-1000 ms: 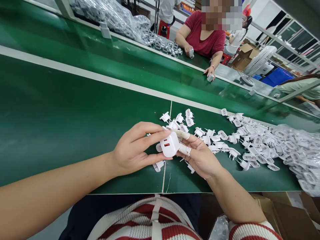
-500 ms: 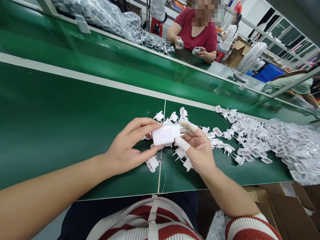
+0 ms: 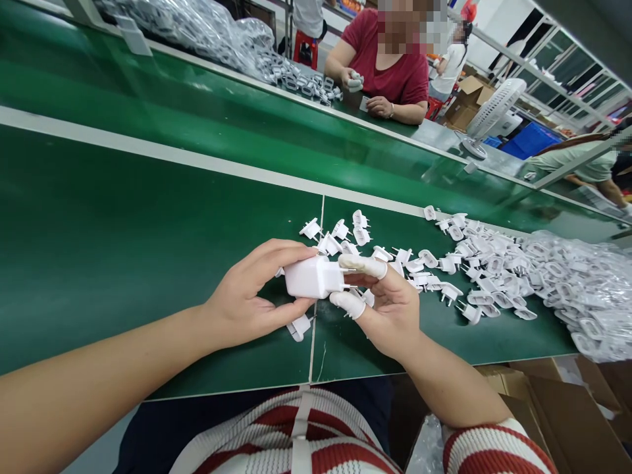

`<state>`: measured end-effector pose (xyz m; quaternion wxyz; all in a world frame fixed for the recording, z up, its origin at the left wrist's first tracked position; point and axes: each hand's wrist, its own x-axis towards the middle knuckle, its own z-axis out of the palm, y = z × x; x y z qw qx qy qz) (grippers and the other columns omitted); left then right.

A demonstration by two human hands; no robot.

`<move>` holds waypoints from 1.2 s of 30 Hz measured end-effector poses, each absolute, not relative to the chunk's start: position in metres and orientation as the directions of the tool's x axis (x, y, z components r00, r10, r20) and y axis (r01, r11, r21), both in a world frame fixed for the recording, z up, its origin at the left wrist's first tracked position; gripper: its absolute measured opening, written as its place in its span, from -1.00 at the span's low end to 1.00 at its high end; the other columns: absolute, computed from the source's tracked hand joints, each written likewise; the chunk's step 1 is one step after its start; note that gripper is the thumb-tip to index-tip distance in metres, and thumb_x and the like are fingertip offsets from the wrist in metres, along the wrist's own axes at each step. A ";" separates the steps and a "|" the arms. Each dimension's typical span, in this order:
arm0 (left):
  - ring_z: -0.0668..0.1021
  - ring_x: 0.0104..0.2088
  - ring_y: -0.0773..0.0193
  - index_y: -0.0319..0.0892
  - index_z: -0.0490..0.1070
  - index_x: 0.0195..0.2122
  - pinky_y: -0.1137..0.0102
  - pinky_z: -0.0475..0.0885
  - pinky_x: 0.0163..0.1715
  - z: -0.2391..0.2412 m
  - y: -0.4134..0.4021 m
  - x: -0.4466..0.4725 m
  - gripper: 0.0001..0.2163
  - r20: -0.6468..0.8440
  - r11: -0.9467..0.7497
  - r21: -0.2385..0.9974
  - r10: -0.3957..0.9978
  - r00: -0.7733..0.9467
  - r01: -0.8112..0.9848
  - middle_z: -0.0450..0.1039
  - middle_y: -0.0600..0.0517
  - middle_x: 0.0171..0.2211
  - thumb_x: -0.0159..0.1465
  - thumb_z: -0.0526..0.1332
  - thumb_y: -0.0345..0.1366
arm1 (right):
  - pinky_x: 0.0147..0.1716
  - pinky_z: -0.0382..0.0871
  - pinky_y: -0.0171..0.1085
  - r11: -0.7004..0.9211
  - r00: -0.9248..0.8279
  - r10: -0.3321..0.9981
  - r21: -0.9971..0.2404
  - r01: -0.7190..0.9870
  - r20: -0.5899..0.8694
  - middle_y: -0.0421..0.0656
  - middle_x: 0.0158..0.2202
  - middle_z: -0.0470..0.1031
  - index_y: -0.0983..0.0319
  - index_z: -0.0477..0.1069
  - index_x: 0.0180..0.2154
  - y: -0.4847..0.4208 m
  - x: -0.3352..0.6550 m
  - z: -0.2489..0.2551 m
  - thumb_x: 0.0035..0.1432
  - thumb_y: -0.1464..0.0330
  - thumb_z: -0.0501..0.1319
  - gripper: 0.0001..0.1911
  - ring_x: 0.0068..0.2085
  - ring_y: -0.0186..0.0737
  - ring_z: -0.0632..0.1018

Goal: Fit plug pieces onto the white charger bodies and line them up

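My left hand (image 3: 257,289) grips a white plug-in charger (image 3: 303,278) from its left end, thumb below and fingers above. Two thin prongs stick out of the charger's right end. At that end, my right hand (image 3: 388,296) pinches the edges with thumb and forefinger, both in white finger cots, and the prongs lie between them. Loose white plug pieces (image 3: 329,244) with prongs are scattered on the green table just behind my hands. Another white plug piece (image 3: 299,327) rests below the charger, partly hidden by my left thumb.
A big heap of white plug pieces (image 3: 494,263) spreads to the right, running into a clear plastic bag (image 3: 592,289). A low transparent barrier (image 3: 247,131) crosses behind the table. Beyond it sit a co-worker (image 3: 390,72) and a white fan (image 3: 496,112). Cardboard boxes (image 3: 567,408) stand below right.
The charger and both hands have shifted slightly left and toward me, and the charger has turned a little. Across the barrier, the co-worker's hand has lowered to their table.
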<state>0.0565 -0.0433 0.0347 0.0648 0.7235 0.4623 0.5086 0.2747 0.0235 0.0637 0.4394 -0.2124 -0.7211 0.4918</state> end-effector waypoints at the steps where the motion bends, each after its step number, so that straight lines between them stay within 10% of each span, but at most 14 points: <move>1: 0.59 0.06 0.17 -0.10 0.38 0.25 0.36 0.53 0.08 0.035 -0.043 0.056 -0.53 0.680 -0.570 0.559 0.731 0.061 0.603 0.53 -0.08 0.07 0.34 0.38 -0.41 | 0.01 0.71 -0.18 0.427 -0.522 0.739 -0.895 -0.127 0.426 -0.20 -0.01 0.67 -0.07 0.61 0.10 0.023 0.274 0.064 0.19 0.43 0.51 -0.52 -0.10 -0.21 0.72; 9: 0.60 0.01 0.20 -0.01 0.32 0.32 0.37 0.52 0.03 0.034 -0.043 0.056 -0.49 0.674 -0.626 0.543 0.723 0.154 0.560 0.55 -0.05 0.10 0.37 0.35 -0.39 | 0.00 0.68 -0.23 0.361 -0.547 0.742 -0.918 -0.163 0.388 -0.25 -0.07 0.70 -0.07 0.64 0.05 0.021 0.274 0.064 0.10 0.49 0.55 -0.48 -0.11 -0.25 0.72; 19: 0.60 0.15 -0.01 0.00 0.36 0.32 0.06 0.52 0.25 0.016 -0.039 0.053 -0.40 0.500 -0.381 0.830 0.832 -0.241 0.407 0.49 -0.09 0.23 0.28 0.47 -0.20 | -0.04 0.66 -0.15 -0.320 -0.711 0.697 -0.928 -0.192 -0.093 -0.12 0.13 0.67 0.06 0.63 0.07 0.033 0.275 0.077 0.32 0.10 0.38 -0.65 -0.03 -0.12 0.73; 36: 0.64 0.08 0.07 -0.06 0.36 0.28 0.21 0.58 0.16 0.020 -0.041 0.056 -0.43 0.516 -0.416 0.809 0.841 -0.162 0.416 0.53 -0.10 0.16 0.27 0.47 -0.27 | -0.05 0.61 -0.16 -0.368 -0.710 0.691 -0.911 -0.184 -0.136 -0.10 -0.07 0.74 0.12 0.67 0.00 0.036 0.275 0.076 0.32 0.02 0.31 -0.60 -0.08 -0.10 0.73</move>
